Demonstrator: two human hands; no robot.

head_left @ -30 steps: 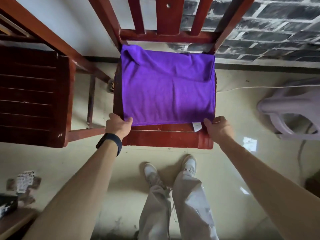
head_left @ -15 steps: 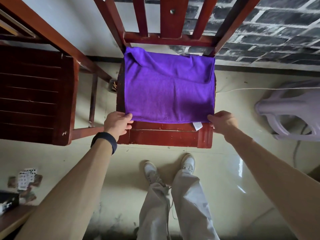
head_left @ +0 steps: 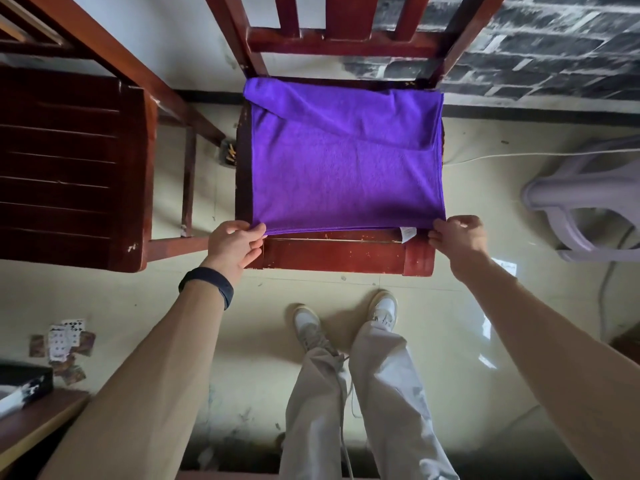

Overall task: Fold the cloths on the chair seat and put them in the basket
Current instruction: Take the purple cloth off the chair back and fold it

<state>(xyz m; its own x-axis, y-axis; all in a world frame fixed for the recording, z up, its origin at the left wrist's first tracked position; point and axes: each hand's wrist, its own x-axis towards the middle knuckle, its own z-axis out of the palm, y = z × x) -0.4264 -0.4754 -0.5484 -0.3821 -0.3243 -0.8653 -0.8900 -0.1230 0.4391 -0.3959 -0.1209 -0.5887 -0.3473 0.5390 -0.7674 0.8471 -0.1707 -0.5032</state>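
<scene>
A purple cloth (head_left: pixel 346 161) lies spread flat over the seat of a red-brown wooden chair (head_left: pixel 332 252), with a small white tag at its near right corner. My left hand (head_left: pixel 233 242) pinches the cloth's near left corner. At the near right corner my right hand (head_left: pixel 457 237) pinches the cloth too. The cloth's far left corner is a little rumpled against the chair back. No basket is in view.
A second dark wooden chair (head_left: pixel 69 168) stands to the left. A pale plastic stool (head_left: pixel 585 199) lies on the floor at the right, with a cord beside it. Playing cards (head_left: pixel 64 341) lie scattered at the lower left near a low table corner (head_left: pixel 31 420). My feet stand just before the chair.
Both hands have kept hold of the near corners and drawn the cloth's near edge slightly away from the seat's front edge; the cloth lies a bit flatter.
</scene>
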